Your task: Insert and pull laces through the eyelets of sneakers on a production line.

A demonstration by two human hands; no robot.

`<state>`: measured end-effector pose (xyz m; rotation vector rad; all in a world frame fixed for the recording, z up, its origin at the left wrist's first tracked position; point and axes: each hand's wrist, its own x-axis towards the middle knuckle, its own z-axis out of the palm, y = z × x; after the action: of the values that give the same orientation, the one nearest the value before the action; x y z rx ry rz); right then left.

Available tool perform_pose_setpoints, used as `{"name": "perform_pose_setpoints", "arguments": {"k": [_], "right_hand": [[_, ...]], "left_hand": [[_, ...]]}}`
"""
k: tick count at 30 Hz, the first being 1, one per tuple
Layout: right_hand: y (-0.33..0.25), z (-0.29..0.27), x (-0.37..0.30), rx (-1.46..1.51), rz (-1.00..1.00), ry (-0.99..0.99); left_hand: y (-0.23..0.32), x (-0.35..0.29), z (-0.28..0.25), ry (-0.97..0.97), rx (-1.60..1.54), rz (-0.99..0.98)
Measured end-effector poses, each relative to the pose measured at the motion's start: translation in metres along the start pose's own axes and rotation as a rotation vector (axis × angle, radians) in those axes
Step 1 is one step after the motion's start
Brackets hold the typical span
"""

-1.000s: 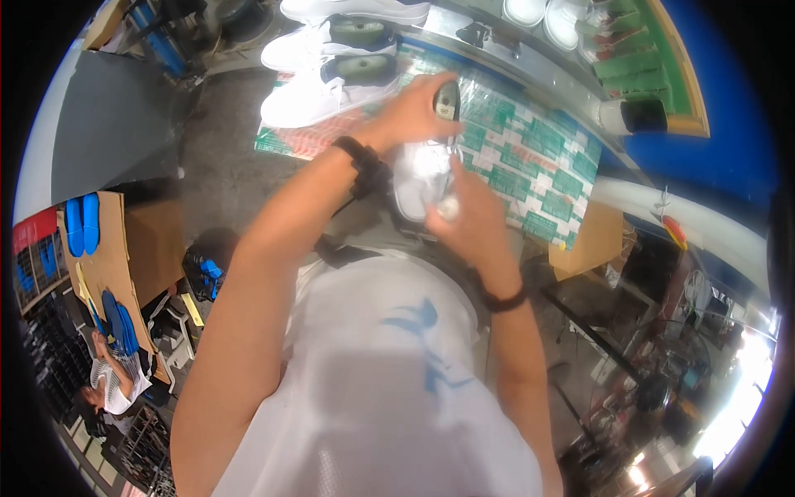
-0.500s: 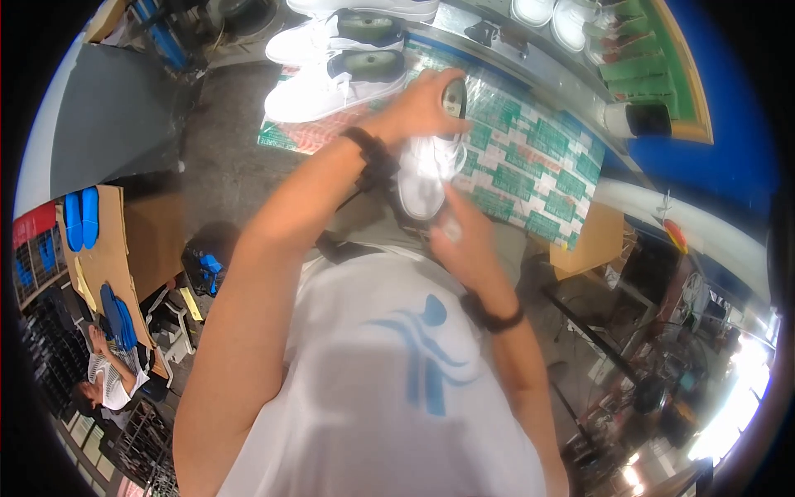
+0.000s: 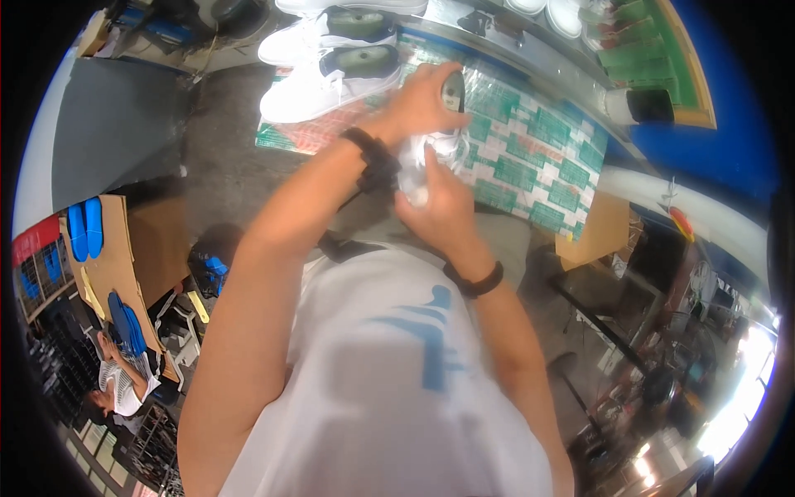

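A white lace-up sneaker with a dark lining is held in front of my chest, toe toward me. My left hand is closed round its heel end, with the insole showing beside the fingers. Over the toe and lower laces lies my right hand, index finger stretched along the laces and thumb at the toe's left side. It partly hides the toe, and whether a small white cloth is also under the fingers I cannot tell. More white sneakers stand side by side just beyond my left hand.
Beneath the sneakers is a green-and-white patterned board under clear film. A metal rail runs behind it, with more white shoes and a green rack beyond. Another person is at far left, near cardboard holding blue insoles.
My right hand has moved up and left, from beside the toe to over the toe and laces. The white patch seen in its fingers before no longer shows distinctly. My left hand keeps its hold.
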<state>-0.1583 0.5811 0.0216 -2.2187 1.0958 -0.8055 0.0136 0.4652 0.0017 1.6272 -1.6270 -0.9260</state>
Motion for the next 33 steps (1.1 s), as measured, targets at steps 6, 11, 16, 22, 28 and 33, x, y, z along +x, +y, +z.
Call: {"name": "perform_pose_setpoints", "arguments": {"k": [6,11,16,22,28,33], "right_hand": [[-0.001,-0.053,-0.036,0.156,0.191,-0.204],[0.008,-0.058,-0.022,0.100,0.115,-0.154],[0.015,-0.048,-0.017,-0.006,0.177,-0.092],[0.019,-0.045,-0.029,-0.165,0.056,-0.139],[-0.011,-0.064,-0.050,-0.178,0.139,-0.215],[0.008,-0.041,-0.007,-0.206,-0.038,-0.085]], "left_hand": [[-0.010,0.002,-0.002,-0.010,-0.016,0.017],[-0.008,0.004,-0.007,0.005,-0.006,0.041],[-0.009,0.003,-0.001,0.001,-0.042,0.017],[-0.008,0.002,-0.004,0.008,-0.022,0.042],[-0.007,-0.002,0.001,0.038,-0.044,0.070],[-0.014,-0.001,0.002,0.031,-0.034,0.071]]}}
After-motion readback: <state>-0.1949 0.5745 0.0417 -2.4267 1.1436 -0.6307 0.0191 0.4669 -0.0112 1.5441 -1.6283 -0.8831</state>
